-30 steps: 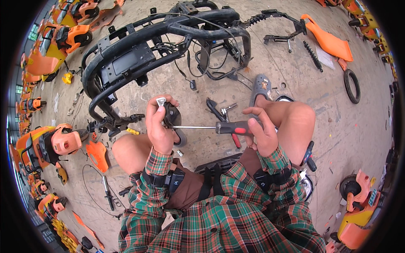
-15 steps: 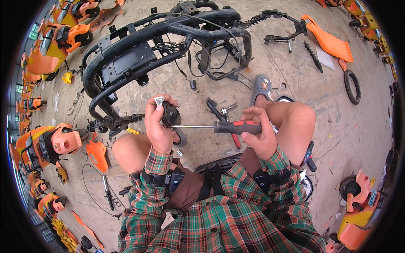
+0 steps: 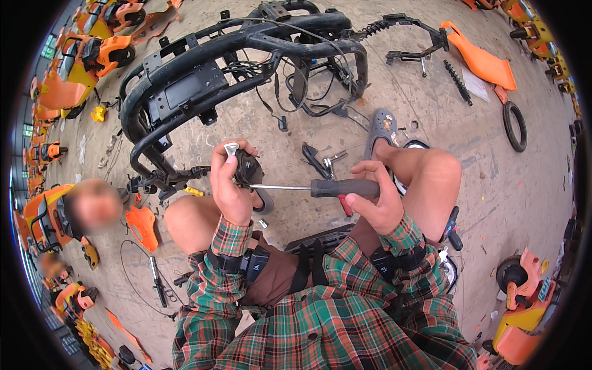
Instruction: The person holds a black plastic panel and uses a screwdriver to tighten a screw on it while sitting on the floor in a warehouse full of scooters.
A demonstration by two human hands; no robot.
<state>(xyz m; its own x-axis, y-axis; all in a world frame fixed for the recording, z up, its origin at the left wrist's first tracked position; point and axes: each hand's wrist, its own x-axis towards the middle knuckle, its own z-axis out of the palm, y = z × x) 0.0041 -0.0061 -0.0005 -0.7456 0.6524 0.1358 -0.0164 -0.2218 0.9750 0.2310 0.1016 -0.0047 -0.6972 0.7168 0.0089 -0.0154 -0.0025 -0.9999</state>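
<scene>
"Holding a screwdriver (image 3: 342, 189) crosswise like that, what deserves attention first?"

"Its line. The shaft (image 3: 280, 187) runs nearly straight from the right hand (image 3: 383, 200) to the near edge of a black rounded part (image 3: 249, 168), which is held up off the floor (image 3: 296, 213), between the knees. I'd keep everything in that one line; a tilt would probably let the tip slip."

"How do the fingers sit?"

"On the left hand (image 3: 229, 191) they wrap the black part, thumb close to a pale metal tab (image 3: 231, 148). On the right they curl around the rear of the dark handle, thumb on the side nearer the body."

"Is the tip properly seated?"

"I can't tell; where it meets the part is too small and dark. Better to check by feel: press along the shaft before twisting, then use short strokes, letting the handle roll in the fingers."

"And the left hand's share?"

"It looks like the only clamp, so it should resist both push and twist. Bracing that forearm on the left knee (image 3: 185, 223) would likely help. I'd also keep the left fingertips out of the shaft's path, because a skid would run straight toward them."
</scene>
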